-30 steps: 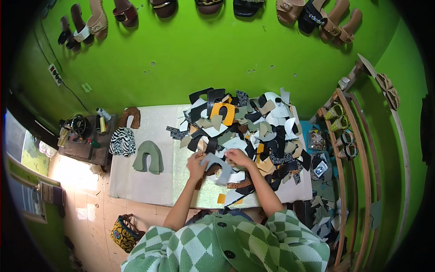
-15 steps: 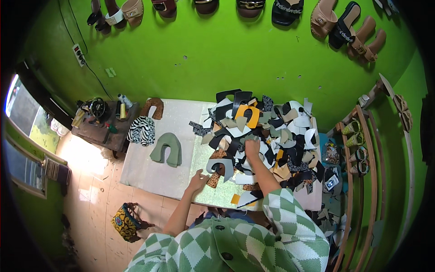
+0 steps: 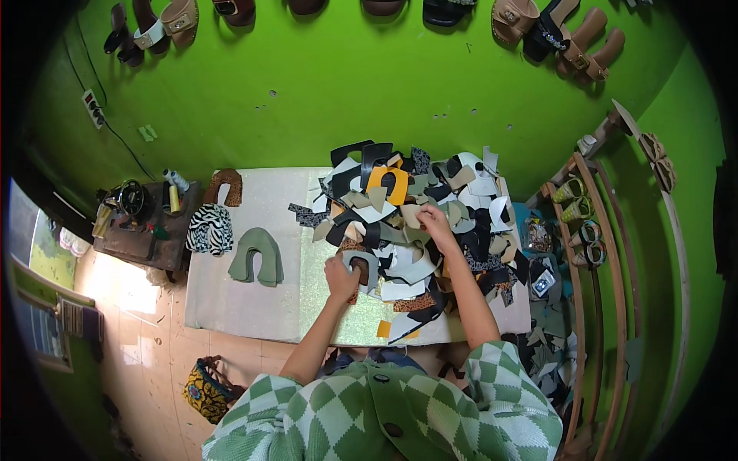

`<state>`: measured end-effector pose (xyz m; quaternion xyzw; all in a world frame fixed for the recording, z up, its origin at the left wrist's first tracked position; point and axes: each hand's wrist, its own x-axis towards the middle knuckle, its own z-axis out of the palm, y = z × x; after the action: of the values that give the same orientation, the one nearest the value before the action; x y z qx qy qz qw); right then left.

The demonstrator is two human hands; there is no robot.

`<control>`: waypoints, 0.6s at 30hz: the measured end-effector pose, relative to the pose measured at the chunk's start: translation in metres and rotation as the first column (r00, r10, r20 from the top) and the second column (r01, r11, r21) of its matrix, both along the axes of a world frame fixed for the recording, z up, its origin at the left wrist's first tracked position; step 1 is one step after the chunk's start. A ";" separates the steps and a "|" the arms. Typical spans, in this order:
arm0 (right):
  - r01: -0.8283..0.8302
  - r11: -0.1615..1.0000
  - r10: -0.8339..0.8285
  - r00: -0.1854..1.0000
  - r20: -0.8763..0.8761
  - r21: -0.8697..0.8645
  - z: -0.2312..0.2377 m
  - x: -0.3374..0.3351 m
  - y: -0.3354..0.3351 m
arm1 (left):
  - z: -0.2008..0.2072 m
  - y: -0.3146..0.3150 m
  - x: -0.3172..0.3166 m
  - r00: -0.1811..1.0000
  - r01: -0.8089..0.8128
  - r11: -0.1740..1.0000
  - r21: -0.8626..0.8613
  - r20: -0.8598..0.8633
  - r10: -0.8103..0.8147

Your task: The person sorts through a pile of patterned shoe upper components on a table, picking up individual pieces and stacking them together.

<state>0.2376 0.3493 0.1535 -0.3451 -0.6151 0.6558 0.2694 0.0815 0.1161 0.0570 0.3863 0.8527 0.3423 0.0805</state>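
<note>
My left hand (image 3: 339, 278) is closed at the near left edge of the scrap pile, gripping a grey U-shaped piece (image 3: 370, 269) beside leopard-print material. Farther right, my right hand (image 3: 435, 225) is raised over the pile with its fingers pinched at a beige scrap (image 3: 412, 216). Under and around both hands lie mixed cut pieces in black, white, olive and leopard print. A yellow-orange piece with an arched cutout (image 3: 396, 183) rests at the back of the pile. Left of it all, a stack of green U-shaped pieces (image 3: 256, 257) sits on the pale table (image 3: 231, 311).
Zebra-print pieces (image 3: 210, 229) and a leopard-print U-shaped stack (image 3: 224, 187) lie at the table's left. A sewing machine (image 3: 132, 200) stands beyond that end. At right is a wooden rack (image 3: 584, 307) holding sandals, with scraps on the floor beside it. More sandals hang on the green wall.
My right hand has come up out of the pile and moved right. My left hand has moved forward and closed on the grey U-shaped piece. The whole view has shifted slightly.
</note>
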 end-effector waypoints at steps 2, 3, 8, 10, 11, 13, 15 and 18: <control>-0.086 0.996 0.086 0.996 0.033 -0.010 0.021 -0.008 -0.022 | 0.019 0.002 -0.002 0.990 0.023 0.961 0.274 -0.139 0.016; -0.126 0.992 0.125 0.992 0.031 0.023 0.020 -0.015 -0.034 | 0.022 0.005 -0.006 0.984 0.011 0.939 0.345 0.162 -0.071; -0.477 0.803 0.452 0.878 0.158 0.357 -0.003 -0.041 -0.103 | 0.043 0.007 -0.030 0.136 -0.101 0.979 0.179 0.977 -0.165; -0.594 0.725 0.524 0.804 0.280 0.348 -0.007 -0.044 -0.135 | 0.032 -0.007 -0.050 -0.040 -0.020 0.987 0.162 0.986 -0.163; -0.660 0.707 0.555 0.741 0.378 0.255 -0.006 -0.041 -0.148 | 0.027 -0.014 -0.053 0.043 0.030 0.980 0.199 0.979 -0.200; -0.706 0.615 0.605 0.708 0.364 0.350 -0.048 -0.028 -0.150 | 0.020 -0.015 -0.046 0.187 0.170 0.952 0.256 0.940 -0.286; -0.725 0.642 0.656 0.688 0.311 0.249 -0.051 -0.023 -0.157 | 0.007 -0.030 -0.046 0.293 0.123 0.954 0.273 0.909 -0.297; -0.527 0.751 0.397 0.842 0.364 0.398 -0.052 -0.017 -0.159 | 0.005 -0.041 -0.043 0.302 0.066 0.960 0.271 0.912 -0.278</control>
<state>0.2208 0.1899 0.1019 -0.1841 -0.8546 0.4766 0.0927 0.0387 0.0756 0.0621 0.2096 0.5640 0.5681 0.5615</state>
